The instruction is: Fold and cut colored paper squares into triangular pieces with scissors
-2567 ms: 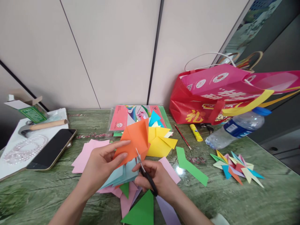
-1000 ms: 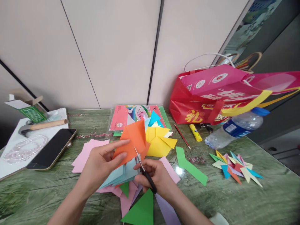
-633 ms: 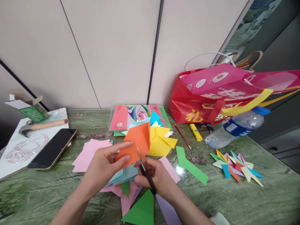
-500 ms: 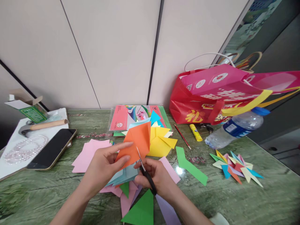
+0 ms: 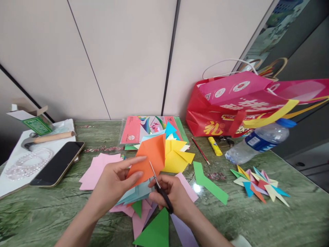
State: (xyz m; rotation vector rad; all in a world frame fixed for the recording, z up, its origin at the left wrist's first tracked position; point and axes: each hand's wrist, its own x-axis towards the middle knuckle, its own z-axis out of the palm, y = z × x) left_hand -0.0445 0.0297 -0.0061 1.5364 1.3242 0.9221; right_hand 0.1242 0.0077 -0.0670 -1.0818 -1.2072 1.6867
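Note:
An orange paper (image 5: 151, 152) with creases is pinched at its lower left between the thumb and fingers of my left hand (image 5: 117, 180). Black-handled scissors (image 5: 162, 195) are in my right hand (image 5: 171, 193), their blades pointing up and left across the orange paper's lower part. Under the hands lie light blue papers (image 5: 136, 192), pink pieces and a green triangle (image 5: 156, 228). Yellow folded paper (image 5: 176, 159) sits just behind, and pink sheets (image 5: 100, 169) are left of my left hand.
On the left are a phone (image 5: 58, 164), a hammer (image 5: 53, 138), beads (image 5: 29, 164) and a green box (image 5: 37, 125). To the right are a green strip (image 5: 212, 187), glue stick (image 5: 215, 146), pencil (image 5: 200, 150), bottle (image 5: 259, 140), red bag (image 5: 231, 109) and paper stars (image 5: 259, 185).

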